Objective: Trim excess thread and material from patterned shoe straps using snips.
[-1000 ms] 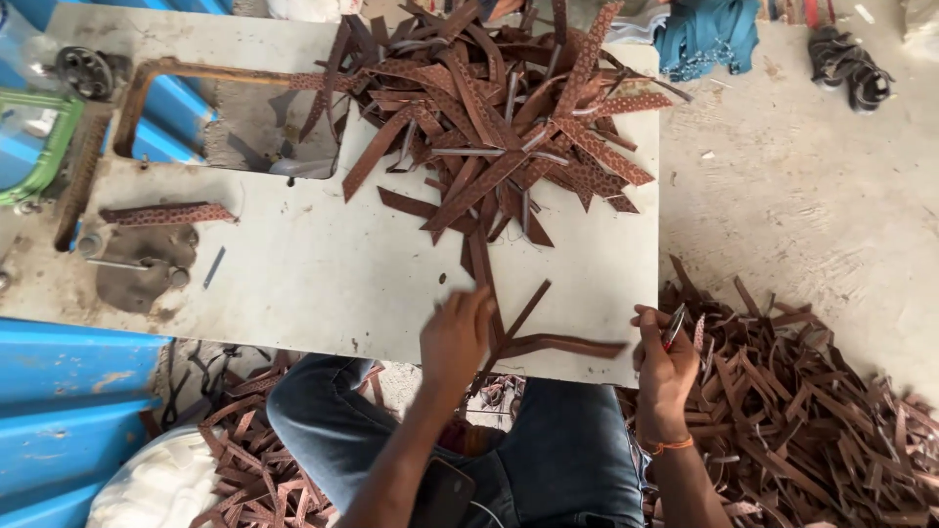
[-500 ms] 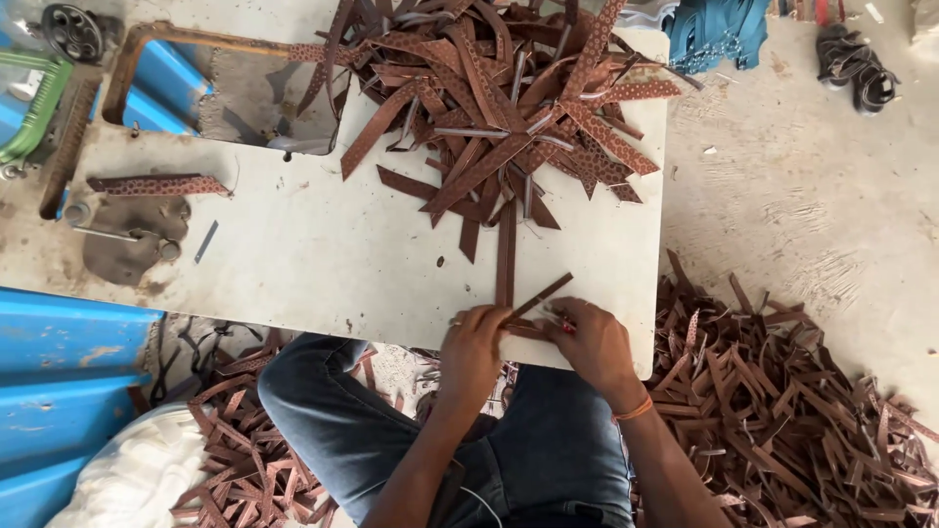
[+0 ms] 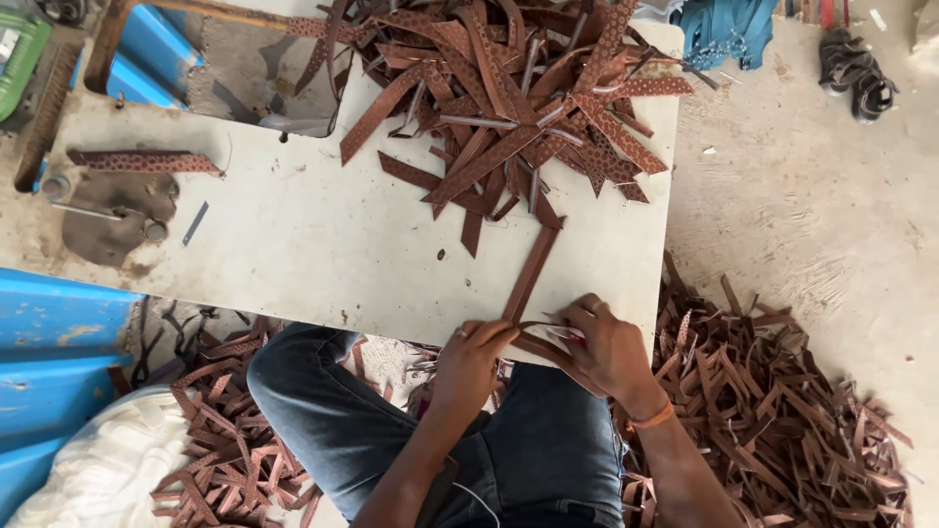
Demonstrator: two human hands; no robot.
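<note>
My left hand (image 3: 471, 354) and right hand (image 3: 608, 344) pinch 1 brown strip (image 3: 531, 274) at the surface (image 3: 323, 254) edge; a loose grip could drop it onto the floor scraps (image 3: 782, 411).

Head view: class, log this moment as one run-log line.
left hand: holds brown strip | right hand: holds same strip | table: strip pile

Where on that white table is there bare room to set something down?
The widest bare patch of the table lies between the strip pile, the grey leather piece at left and the near edge. A narrower patch lies right of the long strip. The far right is crowded with strips; both hands fill the near edge.
</note>
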